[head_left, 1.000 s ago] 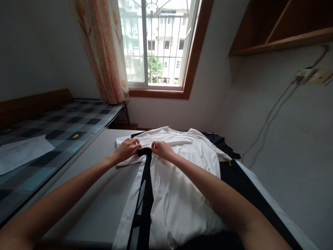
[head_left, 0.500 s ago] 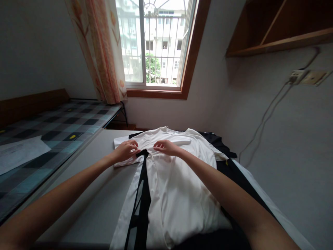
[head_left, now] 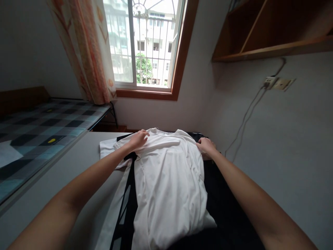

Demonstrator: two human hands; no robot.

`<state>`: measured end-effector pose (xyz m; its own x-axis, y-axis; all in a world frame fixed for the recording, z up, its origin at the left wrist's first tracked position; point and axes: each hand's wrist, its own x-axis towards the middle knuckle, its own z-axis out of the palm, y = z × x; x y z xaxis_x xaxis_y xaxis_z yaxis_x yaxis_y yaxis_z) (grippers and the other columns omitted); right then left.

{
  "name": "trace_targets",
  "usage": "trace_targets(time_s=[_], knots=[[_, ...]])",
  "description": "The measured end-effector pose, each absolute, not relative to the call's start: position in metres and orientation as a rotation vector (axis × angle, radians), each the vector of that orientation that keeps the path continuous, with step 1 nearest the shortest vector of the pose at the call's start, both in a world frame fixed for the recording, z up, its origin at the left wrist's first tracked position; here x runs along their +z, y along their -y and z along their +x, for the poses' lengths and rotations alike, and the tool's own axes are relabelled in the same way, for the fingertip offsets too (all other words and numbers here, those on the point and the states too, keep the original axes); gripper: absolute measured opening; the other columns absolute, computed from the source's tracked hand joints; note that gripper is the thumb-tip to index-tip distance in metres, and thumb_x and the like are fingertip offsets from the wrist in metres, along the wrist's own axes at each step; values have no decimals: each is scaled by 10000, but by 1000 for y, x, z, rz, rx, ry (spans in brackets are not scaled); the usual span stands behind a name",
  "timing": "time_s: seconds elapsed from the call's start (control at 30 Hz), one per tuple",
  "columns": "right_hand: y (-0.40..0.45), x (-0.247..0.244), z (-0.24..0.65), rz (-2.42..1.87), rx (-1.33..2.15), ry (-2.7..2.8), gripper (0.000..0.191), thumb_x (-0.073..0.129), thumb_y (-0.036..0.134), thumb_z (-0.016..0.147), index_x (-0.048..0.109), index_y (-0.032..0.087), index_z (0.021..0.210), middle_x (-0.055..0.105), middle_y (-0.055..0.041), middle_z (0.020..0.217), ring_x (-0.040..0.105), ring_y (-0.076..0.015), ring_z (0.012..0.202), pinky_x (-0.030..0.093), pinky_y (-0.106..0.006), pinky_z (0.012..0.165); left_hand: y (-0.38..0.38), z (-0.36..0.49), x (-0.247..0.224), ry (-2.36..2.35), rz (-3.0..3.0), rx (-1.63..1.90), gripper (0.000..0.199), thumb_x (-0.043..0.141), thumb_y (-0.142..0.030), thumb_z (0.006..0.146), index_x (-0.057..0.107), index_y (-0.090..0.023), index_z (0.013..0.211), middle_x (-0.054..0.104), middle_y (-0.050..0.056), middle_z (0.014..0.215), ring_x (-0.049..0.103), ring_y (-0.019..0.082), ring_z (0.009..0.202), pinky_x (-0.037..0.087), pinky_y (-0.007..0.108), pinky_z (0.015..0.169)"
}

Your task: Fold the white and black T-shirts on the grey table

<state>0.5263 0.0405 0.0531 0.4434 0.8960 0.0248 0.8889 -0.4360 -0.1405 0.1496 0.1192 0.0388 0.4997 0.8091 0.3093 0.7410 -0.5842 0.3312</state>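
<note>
A white T-shirt lies spread with its collar toward the window, its front lightly wrinkled. My left hand rests at the shoulder on the left side, fingers stretched over the cloth and a little apart. At the opposite sleeve is my right hand, its fingers curled together on the fabric; the hand covers most of that sleeve. Under the T-shirt lies black clothing, showing along both sides. Another white sleeve sticks out beneath on the left.
The pale tabletop extends left toward a bed with a checked mattress, where a sheet of paper lies. Right, a wall carries a socket with hanging cables and a wooden shelf. A curtain hangs beside the barred window.
My right hand has moved right, from the left armpit area to the far-right sleeve. My left hand has shifted up onto the shoulder. The view has turned slightly right.
</note>
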Motion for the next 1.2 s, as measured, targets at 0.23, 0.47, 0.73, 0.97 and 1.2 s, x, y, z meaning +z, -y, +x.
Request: trace_targets(time_s=[0.23, 0.47, 0.73, 0.97, 1.2], knots=[[-44, 32, 560, -2363, 376, 1562, 245, 639, 403, 804, 736, 185, 856, 728, -113, 969, 665, -237, 917, 468, -276, 737, -160, 172, 19, -1598, 2470, 582, 406, 577, -238, 842, 612, -281, 1244, 505, 124, 1344, 482, 320, 1239, 285, 497, 1050], [-50, 35, 563, -2095, 727, 1485, 95, 675, 225, 747, 656, 132, 737, 679, -48, 720, 583, -138, 641, 429, -215, 581, -185, 192, 26, -1503, 2389, 399, 307, 624, -245, 811, 698, -287, 1106, 652, 42, 1208, 558, 294, 1154, 315, 450, 1031], [-61, 68, 581, -2079, 538, 1390, 82, 644, 206, 800, 613, 140, 761, 601, -13, 672, 512, -102, 588, 403, -201, 548, -194, 196, 20, -1590, 2355, 562, 379, 606, -340, 807, 656, -252, 1172, 561, 60, 1280, 533, 271, 1161, 373, 394, 993], [-57, 65, 587, -2220, 737, 1385, 263, 726, 385, 767, 598, 156, 767, 490, 41, 542, 406, -80, 450, 313, -209, 433, -185, 203, -4, -1728, 2553, 418, 388, 443, -436, 905, 617, -245, 1195, 471, 114, 1386, 400, 329, 1262, 268, 524, 1041], [-48, 58, 585, -2237, 878, 1296, 511, 604, 635, 790, 506, 186, 567, 350, 56, 441, 311, -72, 424, 281, -221, 425, -179, 207, -7, -1710, 2597, 732, 399, 441, -387, 922, 565, -246, 1273, 433, 135, 1416, 358, 281, 1307, 245, 472, 1052]])
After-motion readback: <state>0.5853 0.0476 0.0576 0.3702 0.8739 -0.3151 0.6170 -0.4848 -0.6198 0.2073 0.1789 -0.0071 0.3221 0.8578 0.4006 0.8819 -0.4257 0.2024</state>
